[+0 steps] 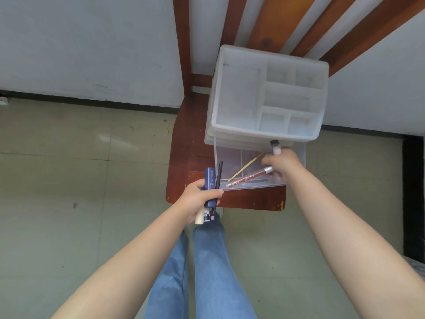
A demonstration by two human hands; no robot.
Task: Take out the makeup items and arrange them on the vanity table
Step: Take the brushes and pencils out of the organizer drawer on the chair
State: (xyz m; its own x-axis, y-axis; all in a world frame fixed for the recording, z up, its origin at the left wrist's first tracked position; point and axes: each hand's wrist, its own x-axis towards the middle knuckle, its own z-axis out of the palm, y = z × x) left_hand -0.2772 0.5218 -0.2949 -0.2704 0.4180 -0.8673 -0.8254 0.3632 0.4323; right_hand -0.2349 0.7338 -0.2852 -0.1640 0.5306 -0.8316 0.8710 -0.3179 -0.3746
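A white plastic organizer (pixel 239 125) stands on a red-brown wooden chair (pixel 190 148), its clear bottom drawer (pixel 232 162) pulled out. My left hand (pixel 197 199) grips a bundle: a blue tube (pixel 209 180), a thin black pencil (pixel 219 173) and a cream tube (pixel 199 216). My right hand (pixel 284 165) reaches into the drawer and holds a glittery pink tube with a silver cap (pixel 248 178) and a small pink bottle with a black cap (pixel 275 147). A thin yellow stick (pixel 245 166) lies in the drawer.
The organizer's top tray has several bare compartments (pixel 294 97). The chair's slatted back (pixel 276 21) rises behind it against a grey wall. My legs in blue jeans (pixel 207 261) stand on pale floor tiles in front of the chair. A dark object (pixel 414 194) sits at the right edge.
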